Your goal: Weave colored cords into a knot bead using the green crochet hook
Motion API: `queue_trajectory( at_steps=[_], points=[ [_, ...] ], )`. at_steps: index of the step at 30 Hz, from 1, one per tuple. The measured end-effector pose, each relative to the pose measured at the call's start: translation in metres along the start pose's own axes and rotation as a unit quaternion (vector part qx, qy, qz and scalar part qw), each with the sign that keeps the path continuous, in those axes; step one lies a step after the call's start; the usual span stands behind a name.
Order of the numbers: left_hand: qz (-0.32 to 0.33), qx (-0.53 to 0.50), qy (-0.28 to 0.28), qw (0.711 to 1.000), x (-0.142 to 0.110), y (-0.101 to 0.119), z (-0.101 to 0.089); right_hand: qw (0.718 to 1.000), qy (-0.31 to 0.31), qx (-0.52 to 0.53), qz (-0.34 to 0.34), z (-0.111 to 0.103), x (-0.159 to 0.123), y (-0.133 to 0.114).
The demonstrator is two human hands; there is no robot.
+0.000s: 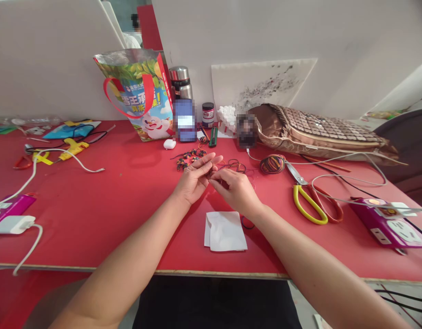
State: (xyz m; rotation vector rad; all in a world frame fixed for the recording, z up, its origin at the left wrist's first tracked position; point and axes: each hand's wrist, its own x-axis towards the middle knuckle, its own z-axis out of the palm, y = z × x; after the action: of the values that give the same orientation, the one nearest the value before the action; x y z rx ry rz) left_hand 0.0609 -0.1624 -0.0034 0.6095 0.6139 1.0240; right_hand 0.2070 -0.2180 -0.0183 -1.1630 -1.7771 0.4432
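Over the middle of the red table my left hand (194, 182) and my right hand (237, 188) meet. My left hand has some fingers stretched out, while its thumb side holds a thin multicoloured cord. With thumb and index finger pinched together, my right hand grips the same cord, though the fingers hide most of it there. Loose loops of multicoloured cord (235, 165) lie just behind the hands and lead toward a wound ball of cord (271, 164) on the right. A knotted, braided length of cord (185, 161) rests behind my left hand.
Folded white paper (226, 232) lies in front of my hands. Large scissors (308, 196) and a purple power strip (385, 224) are on the right. A phone (186, 119) stands at the back beside a colourful bag (142, 103). A yellow glue gun (72, 148) lies left.
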Motion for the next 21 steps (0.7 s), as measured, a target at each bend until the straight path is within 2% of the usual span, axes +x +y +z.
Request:
queue_trajectory(
  at_steps=[2, 5, 7, 12, 17, 21],
  points=[
    [0.013, -0.012, 0.018, 1.0, 0.001, 0.001, 0.0, 0.997, 0.011, 0.062, 0.052, -0.004, 0.002, -0.002],
    [0.026, -0.025, 0.038, 0.999, 0.003, 0.002, 0.0, 0.977, 0.061, 0.143, 0.146, -0.009, 0.005, -0.002],
    [0.029, -0.027, 0.044, 0.998, 0.003, 0.002, 0.001, 0.968, 0.08, 0.162, 0.174, -0.009, 0.006, -0.001],
    [0.038, -0.01, 0.025, 0.999, 0.0, 0.001, 0.003, 0.978, 0.044, 0.121, 0.164, 0.0, 0.004, -0.001],
    [0.05, 0.021, -0.003, 0.999, -0.003, -0.008, 0.004, 0.981, 0.064, 0.061, 0.173, 0.008, 0.003, -0.002],
    [0.058, 0.036, -0.028, 0.997, -0.004, -0.014, 0.005, 0.981, 0.069, 0.059, 0.169, 0.009, 0.003, -0.003]
  ],
)
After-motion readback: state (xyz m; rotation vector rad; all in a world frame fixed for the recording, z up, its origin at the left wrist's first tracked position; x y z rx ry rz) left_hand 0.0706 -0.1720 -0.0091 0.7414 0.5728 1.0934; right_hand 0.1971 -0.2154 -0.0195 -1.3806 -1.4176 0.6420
